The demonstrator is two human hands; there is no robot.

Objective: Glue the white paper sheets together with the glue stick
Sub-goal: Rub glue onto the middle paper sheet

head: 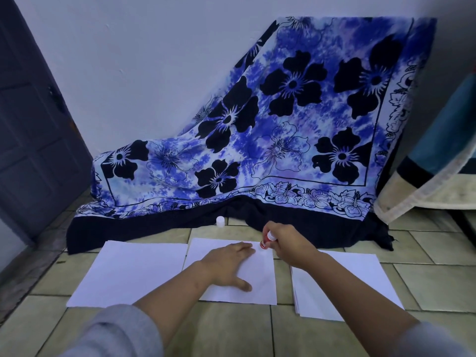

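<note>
Three lots of white paper lie on the tiled floor: a single sheet point(128, 271) at the left, a middle sheet point(260, 274), and a stack of sheets point(342, 287) at the right. My left hand point(226, 264) presses flat on the middle sheet with fingers spread. My right hand point(286, 240) grips a red and white glue stick point(265, 242), its tip down on the far right corner of the middle sheet. The glue stick's white cap point(220, 221) stands on the floor behind the sheets.
A blue flowered cloth point(283, 130) drapes over something against the wall, its dark hem reaching the floor just behind the papers. A dark door point(33, 124) is at the left. A bed edge with pale trim point(425, 186) is at the right.
</note>
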